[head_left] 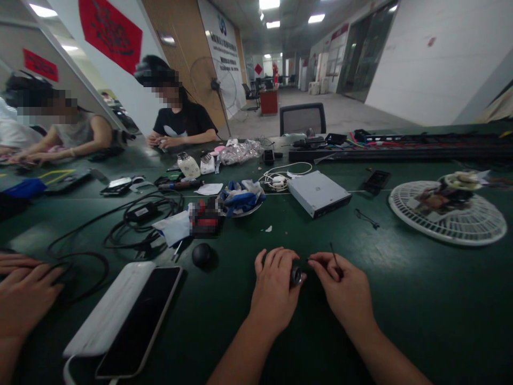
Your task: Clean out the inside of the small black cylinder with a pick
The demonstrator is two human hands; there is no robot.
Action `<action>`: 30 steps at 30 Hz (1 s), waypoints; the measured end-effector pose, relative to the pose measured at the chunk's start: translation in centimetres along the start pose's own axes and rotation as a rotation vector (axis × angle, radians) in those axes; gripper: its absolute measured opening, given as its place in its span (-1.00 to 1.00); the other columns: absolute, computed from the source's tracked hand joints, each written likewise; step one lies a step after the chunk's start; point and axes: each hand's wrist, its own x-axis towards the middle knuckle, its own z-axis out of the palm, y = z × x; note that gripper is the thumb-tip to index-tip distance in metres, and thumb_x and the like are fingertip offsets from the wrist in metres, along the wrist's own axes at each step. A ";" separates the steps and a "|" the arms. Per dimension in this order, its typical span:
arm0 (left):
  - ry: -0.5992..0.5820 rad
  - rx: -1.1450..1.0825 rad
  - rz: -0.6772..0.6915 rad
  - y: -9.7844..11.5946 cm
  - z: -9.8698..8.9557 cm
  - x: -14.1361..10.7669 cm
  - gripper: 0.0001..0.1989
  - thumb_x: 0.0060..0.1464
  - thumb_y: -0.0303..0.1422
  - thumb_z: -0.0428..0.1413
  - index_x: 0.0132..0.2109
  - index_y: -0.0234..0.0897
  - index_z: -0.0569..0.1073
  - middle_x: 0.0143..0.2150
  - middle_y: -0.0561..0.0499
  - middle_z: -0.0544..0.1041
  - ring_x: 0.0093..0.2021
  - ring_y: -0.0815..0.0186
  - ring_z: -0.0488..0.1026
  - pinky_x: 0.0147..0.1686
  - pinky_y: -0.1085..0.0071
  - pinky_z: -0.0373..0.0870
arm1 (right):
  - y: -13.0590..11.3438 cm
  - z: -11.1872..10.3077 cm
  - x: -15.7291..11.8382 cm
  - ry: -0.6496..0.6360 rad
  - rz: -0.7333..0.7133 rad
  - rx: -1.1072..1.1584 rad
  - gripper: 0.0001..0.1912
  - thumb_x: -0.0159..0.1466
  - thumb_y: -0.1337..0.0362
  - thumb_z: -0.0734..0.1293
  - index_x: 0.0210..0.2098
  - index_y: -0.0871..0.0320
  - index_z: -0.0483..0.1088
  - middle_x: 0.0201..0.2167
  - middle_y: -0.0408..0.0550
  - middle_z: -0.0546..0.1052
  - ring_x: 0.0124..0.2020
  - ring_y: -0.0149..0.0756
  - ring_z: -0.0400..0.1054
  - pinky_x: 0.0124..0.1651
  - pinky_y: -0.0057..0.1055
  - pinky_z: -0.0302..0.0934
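Observation:
My left hand (pixel 276 283) is wrapped round a small black cylindrical part (pixel 296 275), whose round, shiny, lens-like end faces my right hand. Just to the right, my right hand (pixel 344 286) is closed in a pinch. A thin dark rod (pixel 334 254) sticks up from between its fingers; its kind does not show. At the thumb and fingertip sits a tiny dark piece (pixel 308 259), too small to name. The two hands are close together but apart, low over the dark green table (pixel 420 310).
Left of me lie a phone (pixel 140 321), a white box-like device (pixel 110 307), a black round object (pixel 202 255) and cables (pixel 144 211). Ahead are a disc drive (pixel 318 192) and a bowl with blue-white cloth (pixel 242 197). A white fan grille (pixel 449 211) holds parts. A co-worker's hands (pixel 26 289) rest at left.

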 end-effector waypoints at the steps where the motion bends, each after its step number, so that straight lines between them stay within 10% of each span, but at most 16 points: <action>1: 0.000 -0.002 -0.007 0.0 0.0 0.0 -0.72 0.18 -0.45 0.17 0.01 -0.10 0.38 0.08 0.04 0.52 0.23 0.16 0.33 0.36 -0.03 -0.10 | 0.0 0.0 0.0 0.019 0.015 0.078 -0.52 0.25 0.30 0.39 -0.61 0.03 0.01 -0.25 0.01 0.64 -0.17 -0.13 0.52 -0.09 -0.25 0.32; 12: 0.023 -0.002 -0.005 -0.3 0.2 0.1 -0.86 0.15 -0.49 0.15 -0.17 -0.20 0.35 -0.17 0.04 0.47 -0.02 0.20 0.39 0.27 0.03 0.06 | 0.2 0.1 0.0 -0.160 0.138 0.325 -0.46 0.14 0.31 0.48 -0.63 0.04 -0.01 -0.26 0.05 0.67 -0.51 -0.31 0.42 -0.49 -0.36 0.27; 30: -0.036 -0.063 -0.074 -0.4 0.2 0.1 -0.85 0.15 -0.51 0.13 -0.17 -0.18 0.36 -0.20 0.04 0.45 -0.11 0.17 0.35 -0.03 0.20 0.25 | 0.1 -0.3 0.5 -0.222 0.030 0.267 -0.51 0.19 0.38 0.41 -0.63 0.06 0.00 -0.15 0.07 0.62 -0.13 -0.10 0.52 -0.10 -0.21 0.37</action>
